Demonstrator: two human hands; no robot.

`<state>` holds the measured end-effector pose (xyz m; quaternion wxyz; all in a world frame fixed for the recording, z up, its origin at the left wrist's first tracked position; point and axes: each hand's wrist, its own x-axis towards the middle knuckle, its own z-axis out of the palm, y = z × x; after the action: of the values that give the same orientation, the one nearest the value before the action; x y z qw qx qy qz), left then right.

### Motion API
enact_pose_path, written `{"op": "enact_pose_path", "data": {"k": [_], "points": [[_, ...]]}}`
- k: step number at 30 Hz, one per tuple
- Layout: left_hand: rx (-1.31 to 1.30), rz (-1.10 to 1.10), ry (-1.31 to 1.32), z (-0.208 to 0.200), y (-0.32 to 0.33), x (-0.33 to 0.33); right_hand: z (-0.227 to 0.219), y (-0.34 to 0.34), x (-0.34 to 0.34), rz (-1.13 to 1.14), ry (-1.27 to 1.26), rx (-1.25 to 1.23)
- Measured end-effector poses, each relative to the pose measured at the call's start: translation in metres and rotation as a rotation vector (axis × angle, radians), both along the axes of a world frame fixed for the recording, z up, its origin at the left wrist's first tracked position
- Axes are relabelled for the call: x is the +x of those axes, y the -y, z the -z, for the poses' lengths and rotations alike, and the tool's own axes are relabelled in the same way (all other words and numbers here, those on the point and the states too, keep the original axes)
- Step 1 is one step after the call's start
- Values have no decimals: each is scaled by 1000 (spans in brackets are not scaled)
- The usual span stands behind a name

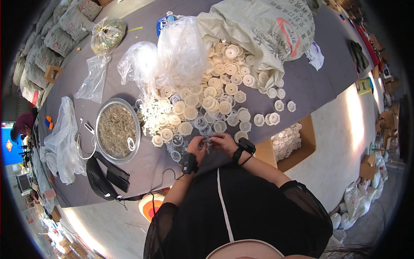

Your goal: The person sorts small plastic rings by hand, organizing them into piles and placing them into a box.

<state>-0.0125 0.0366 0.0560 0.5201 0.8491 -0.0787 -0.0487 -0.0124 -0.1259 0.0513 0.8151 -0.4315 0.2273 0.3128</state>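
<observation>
At the table's near edge, my left hand (197, 147) and my right hand (224, 143) meet with fingertips almost touching. Both have curled, pinching fingers; whatever sits between them is too small and covered to name. Small clear rings (175, 156) lie beside my left hand. Just beyond my fingers spreads a heap of cream-coloured round plastic caps with notched rims (209, 103), mixed with translucent rings (200, 122). One cream cap (239, 136) is close by my right hand. Tiny white plastic pieces (155, 113) are piled at the heap's left side.
A metal tray (98, 141) of small brownish parts stands left, near a black pouch (97, 178), a phone (117, 173) and a white cable (80, 149). Clear bags (181, 47) and a woven sack (267, 30) lie behind the heap. Right of the table, a cardboard box (304, 149) holds more caps.
</observation>
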Motion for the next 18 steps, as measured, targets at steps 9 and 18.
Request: {"op": "enact_pose_path", "data": {"k": [9, 18], "points": [[-430, -164, -328, 23, 14, -2, 6, 6, -5, 70, 22, 58], [-924, -207, -730, 13, 57, 7, -14, 45, -6, 136, 158, 53]]}}
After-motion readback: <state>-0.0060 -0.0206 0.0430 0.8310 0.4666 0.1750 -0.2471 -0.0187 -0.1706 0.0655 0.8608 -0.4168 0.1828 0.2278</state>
